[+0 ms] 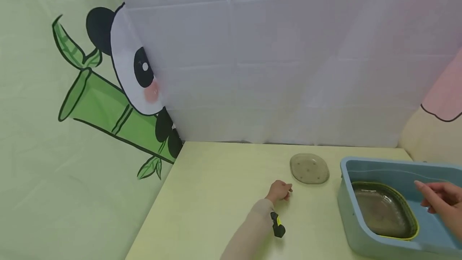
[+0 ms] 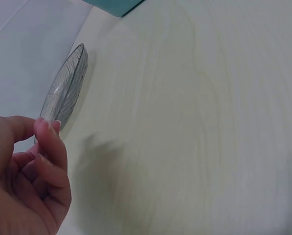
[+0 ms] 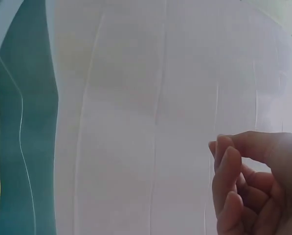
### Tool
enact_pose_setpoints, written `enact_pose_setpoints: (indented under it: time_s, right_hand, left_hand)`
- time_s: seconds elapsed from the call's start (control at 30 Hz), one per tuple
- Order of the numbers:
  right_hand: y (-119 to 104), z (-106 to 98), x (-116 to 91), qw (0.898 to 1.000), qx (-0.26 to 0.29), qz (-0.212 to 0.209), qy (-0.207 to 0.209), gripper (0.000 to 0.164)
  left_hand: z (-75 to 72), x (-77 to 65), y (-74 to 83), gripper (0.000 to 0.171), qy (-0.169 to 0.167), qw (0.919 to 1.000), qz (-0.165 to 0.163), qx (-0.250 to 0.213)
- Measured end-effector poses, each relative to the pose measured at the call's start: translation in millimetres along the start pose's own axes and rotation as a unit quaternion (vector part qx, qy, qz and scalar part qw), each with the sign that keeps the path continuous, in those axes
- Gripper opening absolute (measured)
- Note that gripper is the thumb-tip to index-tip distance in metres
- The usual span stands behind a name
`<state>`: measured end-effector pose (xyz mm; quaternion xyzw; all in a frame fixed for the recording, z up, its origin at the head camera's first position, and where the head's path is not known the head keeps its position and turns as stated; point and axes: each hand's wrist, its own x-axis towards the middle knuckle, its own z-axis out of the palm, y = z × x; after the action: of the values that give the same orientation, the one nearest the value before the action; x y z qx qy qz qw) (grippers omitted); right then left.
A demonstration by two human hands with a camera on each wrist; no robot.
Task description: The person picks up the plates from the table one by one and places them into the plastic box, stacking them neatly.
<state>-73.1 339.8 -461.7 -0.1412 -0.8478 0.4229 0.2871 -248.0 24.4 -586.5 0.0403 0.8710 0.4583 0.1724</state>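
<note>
A see-through, ribbed oval dish (image 1: pixel 309 168) lies on the pale table near the back wall. My left hand (image 1: pixel 279 191) is just in front and to the left of it, fingers loosely curled and nothing in them. In the left wrist view the fingertips of this hand (image 2: pixel 35 171) overlap the near end of the dish (image 2: pixel 67 85). Over the right part of a blue basin (image 1: pixel 348 208) hangs my right hand (image 1: pixel 442 202), thumb and fingertips close together, holding nothing. A larger dark, glossy dish with a yellow-green rim (image 1: pixel 382 212) sits inside the basin at its left.
The basin's tall walls stand at the table's right side. A pale wall sheet (image 1: pixel 274 71) rises behind the table (image 1: pixel 202 204), and a green sheet with a panda and bamboo print (image 1: pixel 104 99) hangs on the left. A small black device (image 1: pixel 278 226) is strapped at the left wrist.
</note>
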Motion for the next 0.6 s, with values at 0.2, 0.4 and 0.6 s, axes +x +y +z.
enact_pose_setpoints:
  time_s: [0.2, 0.4, 0.6]
  right_hand:
    - [27, 10, -15, 0.999, 0.017, 0.043, 0.001, 0.015]
    - [-8, 18, -35, 0.99, -0.024, 0.14, -0.023, 0.028]
    - [-45, 23, -47, 0.972, -0.06, 0.221, -0.052, 0.042]
  left_hand:
    - [12.9, 2.5, -1.0, 0.03, 0.014, 0.9982, -0.001, -0.058]
    - [22.2, 7.1, -3.5, 0.027, 0.033, 0.9939, -0.028, -0.101]
    - [27.6, 13.0, -2.8, 0.025, 0.036, 0.9895, -0.042, -0.134]
